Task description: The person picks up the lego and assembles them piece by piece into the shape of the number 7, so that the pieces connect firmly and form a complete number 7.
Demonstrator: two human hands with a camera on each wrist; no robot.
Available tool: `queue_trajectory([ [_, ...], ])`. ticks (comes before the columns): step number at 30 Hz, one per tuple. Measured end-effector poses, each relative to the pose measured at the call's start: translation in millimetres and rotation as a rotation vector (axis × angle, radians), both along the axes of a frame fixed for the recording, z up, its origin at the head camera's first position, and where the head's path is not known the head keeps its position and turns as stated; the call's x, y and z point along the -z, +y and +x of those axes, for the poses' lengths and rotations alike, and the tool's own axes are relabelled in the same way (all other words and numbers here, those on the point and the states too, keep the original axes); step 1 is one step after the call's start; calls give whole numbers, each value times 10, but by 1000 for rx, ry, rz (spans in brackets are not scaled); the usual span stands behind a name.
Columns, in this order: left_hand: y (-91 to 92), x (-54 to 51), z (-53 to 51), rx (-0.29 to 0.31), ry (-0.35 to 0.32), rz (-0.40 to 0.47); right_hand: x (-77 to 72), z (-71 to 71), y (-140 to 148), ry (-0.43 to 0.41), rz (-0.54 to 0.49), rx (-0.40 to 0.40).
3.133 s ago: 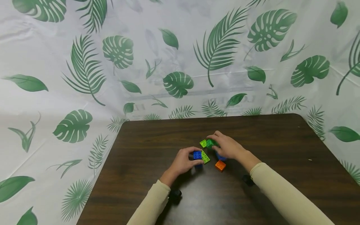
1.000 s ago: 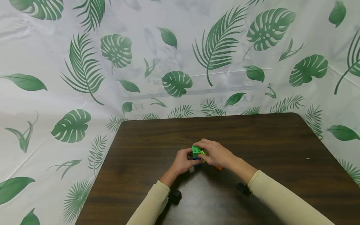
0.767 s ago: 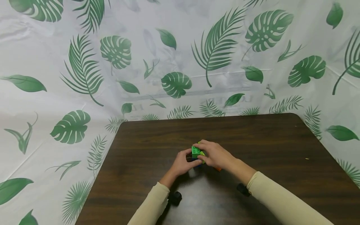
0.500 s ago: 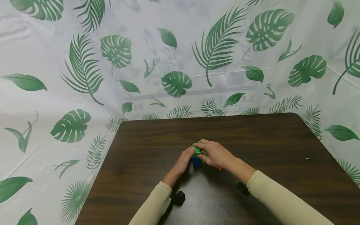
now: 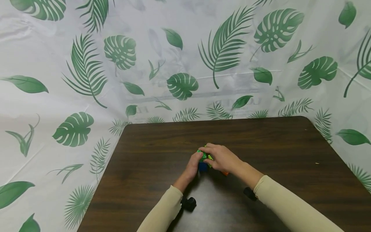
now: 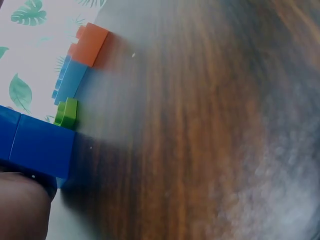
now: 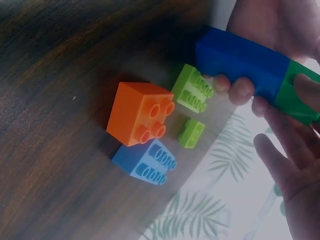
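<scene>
gripping blue bricks point(image 7: 240, 62): left fingers point(image 7: 242, 90) | pinching green brick point(image 7: 292, 107): right fingers point(image 7: 286, 131) | orange brick point(image 5: 225, 173) mostly hidden in head view

Green leaves everywhere on the white curtain point(image 5: 156, 51) behind the brown wood-grained table point(image 5: 162, 138); over it, a dark-blue stack point(image 7: 240, 60), green-topped; on it, lime blocks point(image 7: 185, 87), orange block point(image 7: 131, 112), light-blue block point(image 7: 131, 159)!

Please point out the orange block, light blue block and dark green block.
Orange block point(image 7: 131, 113): right wrist view, on its smooth side face.
Light blue block point(image 7: 134, 157): right wrist view, on its smooth side face.
Dark green block point(image 7: 289, 98): right wrist view, on its exposed side.
</scene>
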State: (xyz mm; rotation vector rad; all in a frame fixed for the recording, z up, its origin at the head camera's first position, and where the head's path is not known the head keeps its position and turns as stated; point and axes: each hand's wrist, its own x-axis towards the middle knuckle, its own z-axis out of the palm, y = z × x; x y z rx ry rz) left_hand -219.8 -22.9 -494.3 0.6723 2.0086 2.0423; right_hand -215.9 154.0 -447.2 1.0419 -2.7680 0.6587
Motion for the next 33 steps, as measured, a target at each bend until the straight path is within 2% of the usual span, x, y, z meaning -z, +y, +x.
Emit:
queue_trajectory([
  [5, 1, -8, -12, 9, 34, -30, 10, -9, 4, 5, 8, 1],
  [10, -1, 2, -13, 9, 46, -35, 17, -25, 16, -26, -25, -3],
  [17, -28, 34, -14, 26, -26, -23, 49, -59, 44, -153, -87, 54],
  [21, -37, 52, -6, 31, -56, -2, 155, -82, 85, -210, -122, 98],
  [24, -43, 60, 2, 46, -63, 37, 267, -91, 113, -239, -80, 166],
  [28, -66, 60, 1, 42, -13, 71, 420, -89, 125, -236, 22, 244],
  [33, -117, 44, -13, -33, 91, 62, 526, -69, 104, -186, 87, 244],
])
